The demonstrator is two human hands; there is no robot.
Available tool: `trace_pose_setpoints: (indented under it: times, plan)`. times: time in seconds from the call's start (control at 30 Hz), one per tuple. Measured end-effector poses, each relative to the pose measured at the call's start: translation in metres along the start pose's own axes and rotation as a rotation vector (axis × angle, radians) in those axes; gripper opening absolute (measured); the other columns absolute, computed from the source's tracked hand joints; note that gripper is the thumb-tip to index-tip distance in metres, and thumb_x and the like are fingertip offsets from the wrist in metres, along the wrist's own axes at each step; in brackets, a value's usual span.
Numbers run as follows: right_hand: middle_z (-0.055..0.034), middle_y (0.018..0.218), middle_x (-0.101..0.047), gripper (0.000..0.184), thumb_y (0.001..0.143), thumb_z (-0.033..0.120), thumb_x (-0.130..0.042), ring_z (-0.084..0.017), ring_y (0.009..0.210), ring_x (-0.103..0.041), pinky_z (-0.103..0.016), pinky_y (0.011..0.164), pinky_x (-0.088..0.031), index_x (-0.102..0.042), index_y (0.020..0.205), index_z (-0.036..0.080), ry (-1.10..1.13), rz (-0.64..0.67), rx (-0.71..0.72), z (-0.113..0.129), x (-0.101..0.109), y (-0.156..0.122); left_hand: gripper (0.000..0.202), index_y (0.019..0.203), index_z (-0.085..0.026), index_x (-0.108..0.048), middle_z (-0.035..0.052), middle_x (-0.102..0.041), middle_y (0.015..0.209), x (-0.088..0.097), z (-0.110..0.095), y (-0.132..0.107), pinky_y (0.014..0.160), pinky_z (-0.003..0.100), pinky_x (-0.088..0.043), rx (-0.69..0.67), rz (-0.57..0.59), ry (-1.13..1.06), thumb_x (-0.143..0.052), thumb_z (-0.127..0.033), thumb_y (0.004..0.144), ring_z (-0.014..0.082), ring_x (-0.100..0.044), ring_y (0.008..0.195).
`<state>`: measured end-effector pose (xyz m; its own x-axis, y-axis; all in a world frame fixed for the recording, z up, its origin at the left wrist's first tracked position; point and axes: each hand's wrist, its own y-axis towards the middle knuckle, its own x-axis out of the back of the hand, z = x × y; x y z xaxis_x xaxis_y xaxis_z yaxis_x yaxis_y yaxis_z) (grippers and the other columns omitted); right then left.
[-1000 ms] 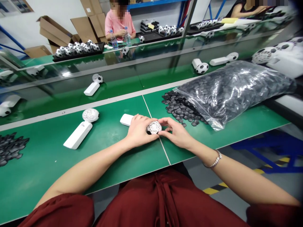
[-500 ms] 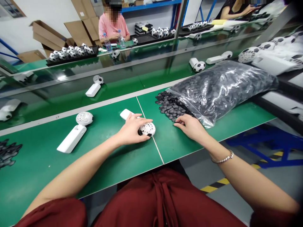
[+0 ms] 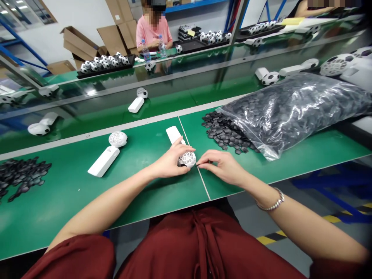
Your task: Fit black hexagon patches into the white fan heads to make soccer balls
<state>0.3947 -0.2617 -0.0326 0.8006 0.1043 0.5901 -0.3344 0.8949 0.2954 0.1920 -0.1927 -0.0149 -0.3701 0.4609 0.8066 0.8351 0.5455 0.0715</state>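
My left hand [image 3: 167, 162] is curled round the ball-shaped head of a white handheld fan [image 3: 188, 158], whose openwork grille has a football pattern. Its handle points away from me on the green bench, partly hidden by my fingers. Close to the right side of the ball, my right hand [image 3: 223, 166] pinches a small black plastic piece [image 3: 198, 164] between thumb and fingertips. Beyond that hand lies a heap of flat black pieces [image 3: 222, 133], spilling from a clear plastic bag [image 3: 290, 110] full of them.
A second white fan [image 3: 104, 161] lies to the left on the bench, with another black heap [image 3: 24, 174] at the far left. Several fans rest on the belt [image 3: 165, 99] beyond. Across it sits a person in pink [image 3: 155, 31] beside trays of football-patterned balls [image 3: 104, 64].
My right hand has moved left from the black heap to the ball, bringing a small black piece. My left hand still holds the fan. The camera view has shifted slightly left.
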Motion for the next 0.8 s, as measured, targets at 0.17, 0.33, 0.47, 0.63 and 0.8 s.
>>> trace_pose_setpoints:
  times: [0.17, 0.33, 0.47, 0.63, 0.8]
  plan:
    - [-0.0005, 0.076, -0.063, 0.006, 0.080, 0.019, -0.060, -0.014, 0.077, -0.057, -0.027, 0.073, -0.042, -0.064, 0.076, 0.019, -0.022, 0.053, 0.047, -0.001, -0.004, 0.016, 0.034, 0.102, -0.018, -0.050, 0.0060, -0.058, 0.105, -0.012, -0.007, 0.001, 0.112, 0.046, -0.013, 0.010, -0.086, -0.012, -0.061, -0.024, 0.070, 0.0242, -0.030, 0.129]
    - [0.0012, 0.071, -0.061, 0.004, 0.076, 0.018, -0.063, -0.012, 0.069, -0.056, -0.025, 0.066, -0.041, -0.063, 0.072, 0.019, 0.024, 0.137, -0.033, 0.003, 0.000, 0.025, 0.031, 0.098, -0.019, -0.049, 0.0052, -0.057, 0.100, -0.014, -0.007, 0.002, 0.112, 0.046, -0.012, 0.015, -0.105, -0.033, -0.060, -0.021, 0.069, 0.0251, -0.028, 0.130]
    - [0.0015, 0.068, -0.062, 0.006, 0.073, 0.021, -0.064, -0.013, 0.065, -0.056, -0.025, 0.063, -0.042, -0.061, 0.069, 0.018, 0.137, 0.187, -0.142, 0.004, 0.002, 0.030, 0.032, 0.097, -0.021, -0.049, 0.0046, -0.057, 0.101, -0.013, -0.008, 0.002, 0.111, 0.049, -0.013, 0.043, -0.085, -0.059, -0.061, -0.020, 0.068, 0.0264, -0.021, 0.133]
    - [0.0026, 0.063, -0.057, 0.012, 0.068, 0.023, -0.067, -0.010, 0.058, -0.050, -0.024, 0.057, -0.039, -0.059, 0.064, 0.017, 0.266, 0.164, -0.243, -0.005, 0.000, 0.031, 0.031, 0.098, -0.020, -0.049, 0.0065, -0.056, 0.104, -0.014, -0.009, 0.003, 0.110, 0.049, -0.015, 0.080, -0.079, -0.088, -0.060, -0.018, 0.069, 0.0263, -0.019, 0.134]
    - [0.0037, 0.059, -0.053, 0.020, 0.066, 0.030, -0.070, -0.009, 0.054, -0.044, -0.022, 0.052, -0.035, -0.056, 0.063, 0.016, 0.370, 0.084, -0.274, -0.015, -0.012, 0.026, 0.029, 0.093, -0.020, -0.050, 0.0074, -0.055, 0.108, -0.017, -0.010, 0.007, 0.107, 0.049, -0.022, 0.124, -0.094, -0.092, -0.060, -0.015, 0.066, 0.0269, -0.014, 0.135]
